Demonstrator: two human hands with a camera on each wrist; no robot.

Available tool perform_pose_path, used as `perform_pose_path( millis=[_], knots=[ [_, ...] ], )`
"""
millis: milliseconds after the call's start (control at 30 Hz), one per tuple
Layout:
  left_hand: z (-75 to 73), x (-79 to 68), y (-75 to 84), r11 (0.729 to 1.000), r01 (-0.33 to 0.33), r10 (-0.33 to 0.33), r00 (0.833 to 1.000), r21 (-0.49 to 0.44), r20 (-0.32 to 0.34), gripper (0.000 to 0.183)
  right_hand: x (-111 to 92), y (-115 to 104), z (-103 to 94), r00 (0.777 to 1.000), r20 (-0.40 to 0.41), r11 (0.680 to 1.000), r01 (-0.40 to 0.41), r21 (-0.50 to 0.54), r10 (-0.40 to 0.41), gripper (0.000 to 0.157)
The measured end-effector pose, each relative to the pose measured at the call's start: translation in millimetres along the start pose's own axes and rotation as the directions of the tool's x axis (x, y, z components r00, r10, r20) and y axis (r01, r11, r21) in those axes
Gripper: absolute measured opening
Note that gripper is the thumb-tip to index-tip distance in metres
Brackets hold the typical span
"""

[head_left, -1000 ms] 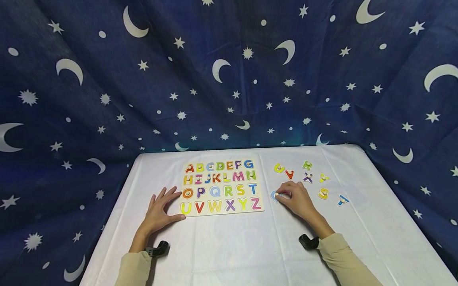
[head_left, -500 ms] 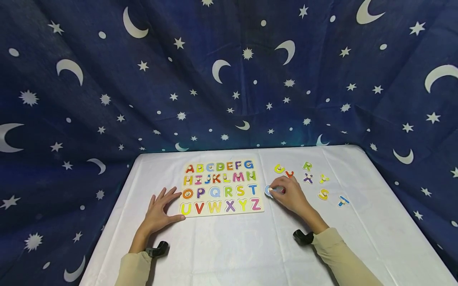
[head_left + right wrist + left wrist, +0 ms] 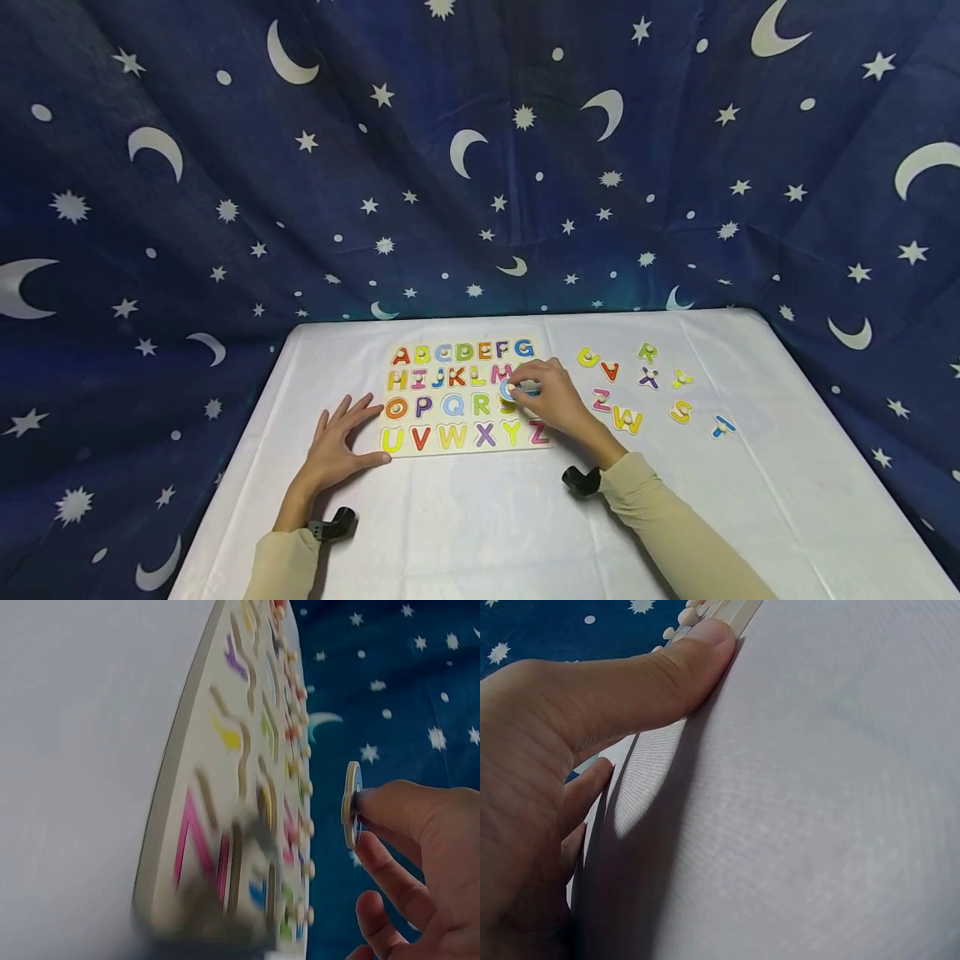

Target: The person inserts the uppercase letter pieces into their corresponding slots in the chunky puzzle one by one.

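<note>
A wooden alphabet puzzle board (image 3: 468,422) lies on the table, its upper two rows mostly filled with knobbed letters. My right hand (image 3: 558,402) pinches a light blue letter piece (image 3: 506,390), apparently the Q, over the board's right side. The right wrist view shows that piece (image 3: 349,806) edge-on between thumb and fingertips, raised off the board. Behind the right hand, the S, T and N places are partly hidden. My left hand (image 3: 334,443) rests at the board's left edge, fingers spread; in the left wrist view its thumb (image 3: 660,682) touches the board's edge.
Several loose letters lie right of the board, among them a yellow U (image 3: 588,357), red V (image 3: 611,372), pink Z (image 3: 602,400), orange W (image 3: 627,420) and blue T (image 3: 723,427). A starry blue curtain (image 3: 420,208) hangs behind the white table (image 3: 480,525).
My right hand has carried the light blue letter leftward from the loose pieces to above the board, uncovering the Z and W. My left hand has stayed in place.
</note>
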State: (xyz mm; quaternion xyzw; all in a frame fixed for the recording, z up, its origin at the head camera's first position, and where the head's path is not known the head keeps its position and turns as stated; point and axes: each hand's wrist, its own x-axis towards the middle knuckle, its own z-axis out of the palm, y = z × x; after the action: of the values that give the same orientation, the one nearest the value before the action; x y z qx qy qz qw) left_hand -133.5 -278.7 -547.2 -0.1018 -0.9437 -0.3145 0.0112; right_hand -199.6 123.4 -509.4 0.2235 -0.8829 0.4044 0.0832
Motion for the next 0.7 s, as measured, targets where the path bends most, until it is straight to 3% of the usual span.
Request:
perform_pose_path(
  millis=[367,700],
  knots=[
    [1.0,0.2,-0.2,1.000,0.001,-0.001,1.000,0.003,-0.008,0.089,25,-30,45.7,0.995,0.096,0.999,-0.011,-0.036,0.015,0.006],
    [1.3,-0.4,-1.6,1.000,0.001,-0.001,1.000,0.007,-0.007,0.089,33,-43,74.7,0.990,0.139,0.997,0.000,-0.073,0.010,0.009]
  ],
)
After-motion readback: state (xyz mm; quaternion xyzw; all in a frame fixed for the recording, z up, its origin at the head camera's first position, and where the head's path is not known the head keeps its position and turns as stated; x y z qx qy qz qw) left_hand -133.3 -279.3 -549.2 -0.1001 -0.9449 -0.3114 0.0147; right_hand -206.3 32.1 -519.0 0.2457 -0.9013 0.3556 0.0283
